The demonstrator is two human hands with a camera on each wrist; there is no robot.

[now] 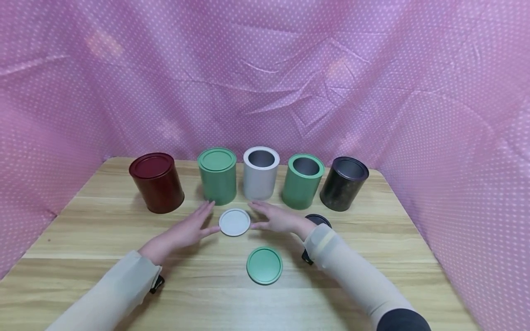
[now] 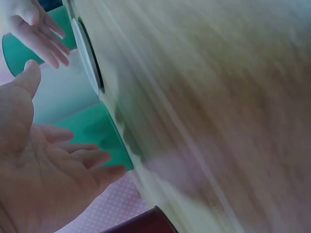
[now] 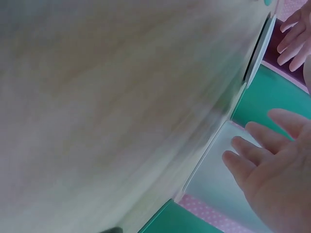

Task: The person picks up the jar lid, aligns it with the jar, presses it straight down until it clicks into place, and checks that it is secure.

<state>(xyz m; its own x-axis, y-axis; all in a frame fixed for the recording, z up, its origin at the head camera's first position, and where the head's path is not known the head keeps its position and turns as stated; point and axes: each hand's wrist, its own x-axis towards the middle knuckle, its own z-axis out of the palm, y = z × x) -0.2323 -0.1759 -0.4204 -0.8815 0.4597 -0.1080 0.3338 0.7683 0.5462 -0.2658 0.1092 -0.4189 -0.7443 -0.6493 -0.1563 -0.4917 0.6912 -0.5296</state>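
A white round lid [image 1: 234,222] lies flat on the table between both hands. My left hand [image 1: 188,230] hovers at its left side, fingers extended and holding nothing. On the lid's other side my right hand [image 1: 275,218] is spread the same way, also holding nothing. In the wrist views the fingers of both hands look apart from the lid. Behind the hands stands an open white can [image 1: 260,179], its grey inside showing. A green lid [image 1: 264,266] lies nearer the front edge. Partly hidden by the right wrist is a black lid [image 1: 318,220].
Along the back stand a dark red can [image 1: 161,193] and a green can [image 1: 219,184], both with lids on. Right of the white can are an open green can [image 1: 301,191] and an open black can [image 1: 341,191]. Pink dotted cloth [image 1: 265,82] surrounds the wooden table [image 1: 198,294].
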